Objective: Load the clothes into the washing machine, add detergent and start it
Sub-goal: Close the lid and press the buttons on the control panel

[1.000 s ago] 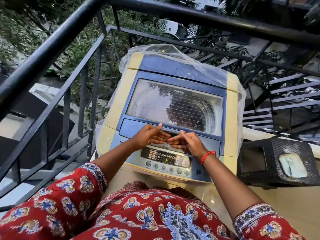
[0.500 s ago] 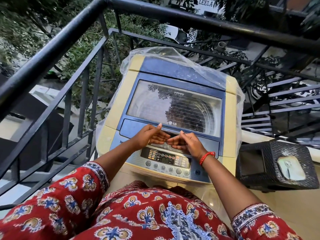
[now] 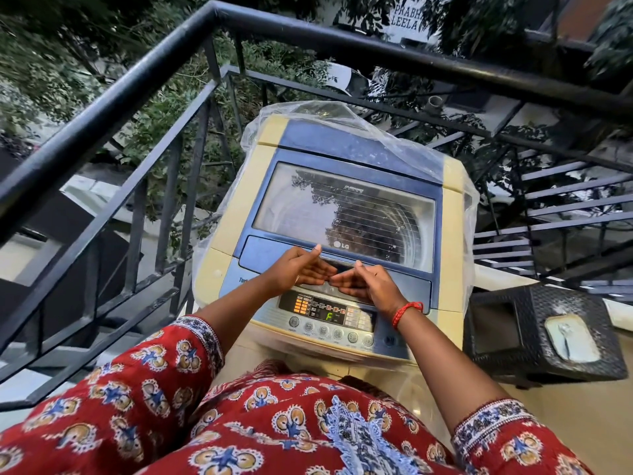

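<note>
Both hands, left hand (image 3: 301, 269) and right hand (image 3: 368, 286), stay at the lid (image 3: 346, 214) handle, fingers curled under, gripping nothing yet; lid unraised, display flickers.

We can't see the fingertips of the left hand (image 3: 301, 269) or the right hand (image 3: 368, 286): they tuck under the front edge of the blue-framed glass lid (image 3: 346, 214), so their grip is unclear. Reflections of leaves cloud the glass, and we cannot tell what lies in the drum. On the grey control panel (image 3: 329, 317) a green "F" reads, but the button labels are too small for us. At lower right, the pale object on the black woven stool (image 3: 548, 334) is indistinct. The white sign (image 3: 407, 22) at the top is cut off by foliage.
</note>
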Tool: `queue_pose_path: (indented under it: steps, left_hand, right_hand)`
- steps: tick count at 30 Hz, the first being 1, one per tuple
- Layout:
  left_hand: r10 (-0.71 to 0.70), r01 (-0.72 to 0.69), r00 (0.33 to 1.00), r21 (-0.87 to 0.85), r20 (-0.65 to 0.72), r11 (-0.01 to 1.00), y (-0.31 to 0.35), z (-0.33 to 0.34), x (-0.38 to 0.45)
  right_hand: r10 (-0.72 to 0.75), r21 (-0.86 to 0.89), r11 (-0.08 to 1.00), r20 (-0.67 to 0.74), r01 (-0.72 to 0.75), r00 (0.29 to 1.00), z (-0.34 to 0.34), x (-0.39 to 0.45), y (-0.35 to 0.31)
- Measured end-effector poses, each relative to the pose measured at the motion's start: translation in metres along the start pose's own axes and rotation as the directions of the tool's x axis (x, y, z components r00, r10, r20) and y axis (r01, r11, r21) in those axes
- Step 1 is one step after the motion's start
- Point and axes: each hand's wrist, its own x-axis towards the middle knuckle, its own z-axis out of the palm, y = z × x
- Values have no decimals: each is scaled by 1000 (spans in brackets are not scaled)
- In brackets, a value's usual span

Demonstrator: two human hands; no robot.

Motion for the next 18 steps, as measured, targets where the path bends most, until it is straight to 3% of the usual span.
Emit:
queue_pose_path:
  steps: [18]
  left_hand:
    - [9, -9, 1000, 7, 14, 1000, -1, 0, 2]
  right_hand:
    - [0, 7, 1000, 6, 0, 1000, -1, -1, -1]
